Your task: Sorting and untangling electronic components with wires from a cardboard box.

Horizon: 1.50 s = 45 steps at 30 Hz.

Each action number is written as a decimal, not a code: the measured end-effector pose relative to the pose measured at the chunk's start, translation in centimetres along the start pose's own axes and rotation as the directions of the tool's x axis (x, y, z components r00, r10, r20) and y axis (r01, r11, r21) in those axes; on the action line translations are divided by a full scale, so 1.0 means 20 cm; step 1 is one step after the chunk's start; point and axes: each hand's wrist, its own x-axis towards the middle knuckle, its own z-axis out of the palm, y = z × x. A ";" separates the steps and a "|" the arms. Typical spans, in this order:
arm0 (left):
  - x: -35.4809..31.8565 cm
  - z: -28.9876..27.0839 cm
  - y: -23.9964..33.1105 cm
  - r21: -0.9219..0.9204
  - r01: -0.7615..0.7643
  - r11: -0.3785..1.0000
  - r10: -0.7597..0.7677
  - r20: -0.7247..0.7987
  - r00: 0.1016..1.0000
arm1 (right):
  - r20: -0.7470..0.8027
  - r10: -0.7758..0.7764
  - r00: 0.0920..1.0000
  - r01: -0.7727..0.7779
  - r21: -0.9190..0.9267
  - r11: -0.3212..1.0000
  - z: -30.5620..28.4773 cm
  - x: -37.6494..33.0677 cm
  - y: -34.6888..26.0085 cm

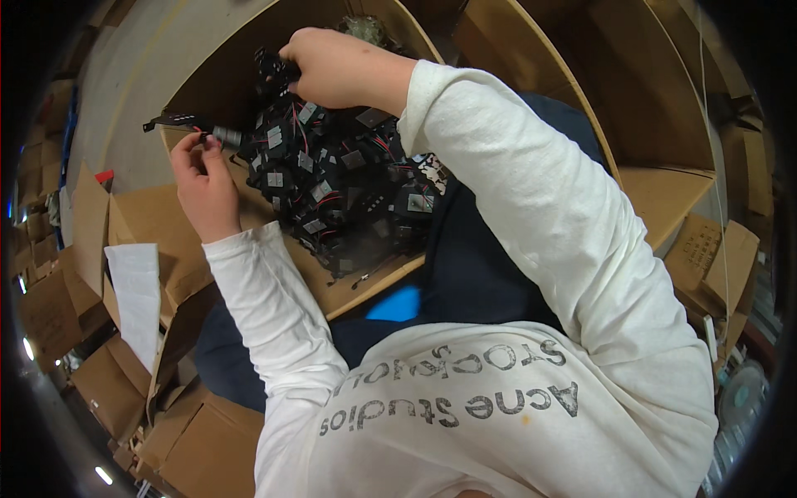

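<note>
My left hand (pixel 206 187) is at the left wall of an open cardboard box, thumb and fingers pinched on a small black part with a grey cylinder (pixel 227 136) and a red wire. A thin black strip (pixel 170 122) sticks out beyond the fingertips; I cannot tell whether it belongs to the same piece. Over the far side of the box, my right hand (pixel 349 70) is closed on a black plastic part (pixel 272 73) with small holes. Beneath both hands lies a heap of black parts (pixel 320 178) with silvery square plates and red wires.
The cardboard box (pixel 378 282) stands in front of my torso, its near edge by my dark trousers. To the right is a second open carton (pixel 664 195). A white sheet (pixel 135 290) hangs over a carton at left. More cartons (pixel 203 448) surround me.
</note>
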 end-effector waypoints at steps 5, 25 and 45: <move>-0.10 0.03 0.20 -0.161 0.094 0.982 -0.028 0.370 0.929 | 0.082 -0.380 0.921 0.348 0.264 0.900 0.09 -0.08 -0.03; -0.81 0.48 -0.96 0.782 -0.265 0.564 -0.592 0.607 0.530 | -0.173 -0.038 0.984 0.043 0.026 0.999 -0.02 -0.02 0.03; -0.12 0.02 0.20 0.096 0.115 0.989 -0.145 0.433 0.890 | -0.046 -0.365 0.930 0.364 0.253 0.896 0.11 -0.06 -0.01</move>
